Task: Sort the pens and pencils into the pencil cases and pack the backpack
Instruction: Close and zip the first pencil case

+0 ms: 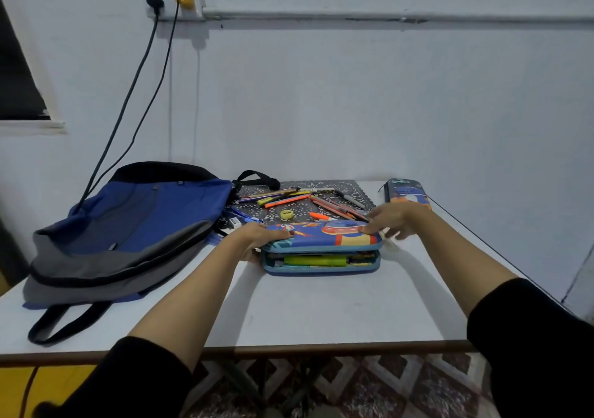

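Pencil case (321, 247) mid-worktop (321, 308), lid ajar. Looks a stiff shell, light, smooth. Left hand (257, 234) grips its left end. Right hand (390, 219) fingers (369, 228) spread on lid corner. Best held by both ends.

Nothing legible from where I stand

No word, brand or number can be read. The front pencil case (321, 236) shows only cartoon pictures. The small tags on the backpack (135, 224) are too tiny to make out, and any print on the pens (286, 199) is blurred
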